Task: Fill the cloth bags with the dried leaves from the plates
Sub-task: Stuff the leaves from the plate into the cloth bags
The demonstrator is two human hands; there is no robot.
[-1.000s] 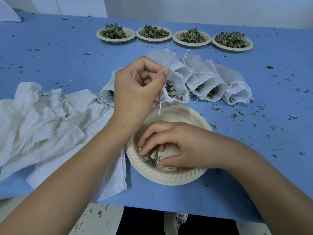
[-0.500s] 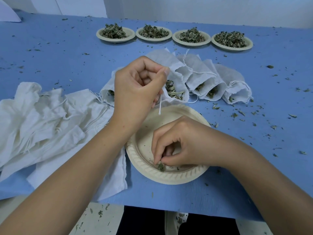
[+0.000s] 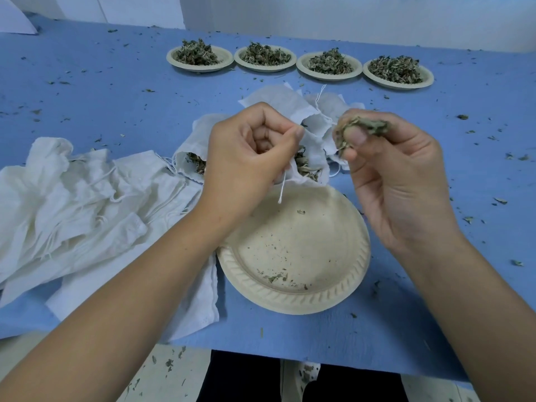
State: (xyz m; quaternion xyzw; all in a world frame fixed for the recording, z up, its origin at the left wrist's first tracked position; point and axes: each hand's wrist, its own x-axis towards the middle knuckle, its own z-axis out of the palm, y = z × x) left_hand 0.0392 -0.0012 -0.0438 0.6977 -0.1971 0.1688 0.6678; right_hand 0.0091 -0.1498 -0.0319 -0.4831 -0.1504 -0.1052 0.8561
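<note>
Head view: left hand (image 3: 249, 158) pinches the rim of a cloth bag (image 3: 307, 166), holding its mouth open above the nearly empty plate (image 3: 293, 297) so spills land there. Right hand (image 3: 400, 181) has its grip closed on a pinch of dried leaves (image 3: 362, 127), just beside the opening, ready to drop in.

A single head-worn camera looks forward and steeply down from close above the fingers (image 3: 293, 134), the blue bench (image 3: 116, 105) stretching beyond them to a pale wall (image 3: 319, 15).
</note>
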